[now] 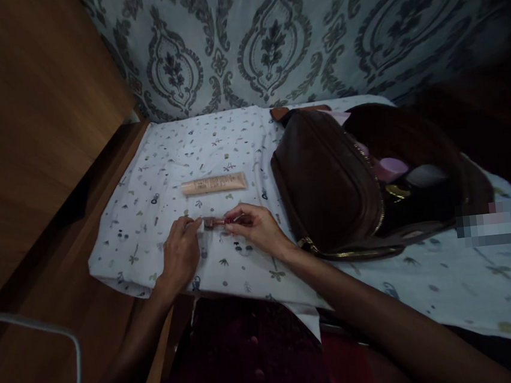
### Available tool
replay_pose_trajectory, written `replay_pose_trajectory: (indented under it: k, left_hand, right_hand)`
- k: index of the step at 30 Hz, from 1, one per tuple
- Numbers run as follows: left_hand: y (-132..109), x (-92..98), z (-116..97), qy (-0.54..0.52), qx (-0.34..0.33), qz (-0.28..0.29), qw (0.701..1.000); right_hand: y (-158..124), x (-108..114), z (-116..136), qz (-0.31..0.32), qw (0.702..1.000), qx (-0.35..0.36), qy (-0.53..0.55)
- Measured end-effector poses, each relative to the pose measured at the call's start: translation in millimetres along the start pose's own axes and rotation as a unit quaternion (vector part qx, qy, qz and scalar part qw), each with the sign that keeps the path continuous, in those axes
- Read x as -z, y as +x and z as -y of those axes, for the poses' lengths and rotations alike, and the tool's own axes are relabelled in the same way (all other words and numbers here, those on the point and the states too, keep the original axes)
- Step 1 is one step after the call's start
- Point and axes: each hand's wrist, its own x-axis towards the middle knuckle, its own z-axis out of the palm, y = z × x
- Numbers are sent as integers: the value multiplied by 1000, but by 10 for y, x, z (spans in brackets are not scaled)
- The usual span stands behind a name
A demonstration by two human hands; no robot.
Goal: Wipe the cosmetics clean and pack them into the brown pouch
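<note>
My left hand (pixel 180 251) and my right hand (pixel 255 226) both pinch a small reddish cosmetic tube (pixel 217 221) with a pale cap, held level just above the white patterned cloth (pixel 155 183). The left fingers grip the pale cap end; the right fingers hold the red end. Beyond the hands a peach-coloured tube (pixel 214 184) lies flat on the cloth. An open brown bag (pixel 327 184) rests to the right of my right hand.
Inside the bag are a pink container (pixel 391 169) and other small items. A wooden panel (pixel 26 117) rises on the left. Patterned wallpaper (pixel 268 40) backs the surface. A white cable (pixel 48 338) curves at lower left.
</note>
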Motion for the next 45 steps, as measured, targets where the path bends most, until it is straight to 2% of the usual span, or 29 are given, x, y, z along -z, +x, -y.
replay_pose_trajectory:
  k: [7, 11, 14, 22, 29, 35, 39, 45]
  left_hand:
    - [69, 98, -11, -99, 46, 26, 994]
    - [101, 108, -28, -95, 48, 27, 994]
    - [101, 94, -63, -64, 41, 16, 997]
    - [85, 66, -159, -26, -15, -22, 999]
    - [89, 128, -362, -93, -51, -41, 993]
    - [62, 112, -512, -106, -122, -81, 984]
    - [54, 81, -497, -95, -138, -73, 983]
    - [66, 47, -281, -73, -99, -52, 991]
  right_hand:
    - [-55, -26, 19, -10, 995, 64, -74]
    - [-75, -29, 44, -4, 985, 116, -127]
    - [-75, -23, 62, 2, 983, 124, -136]
    - [-88, -44, 106, -6, 992, 69, -104]
    - [-79, -68, 78, 0, 995, 75, -72]
    - [-72, -57, 36, -6, 990, 99, -98]
    - [-83, -45, 44, 0, 981, 124, -148]
    - [-85, -47, 38, 4, 980, 123, -154]
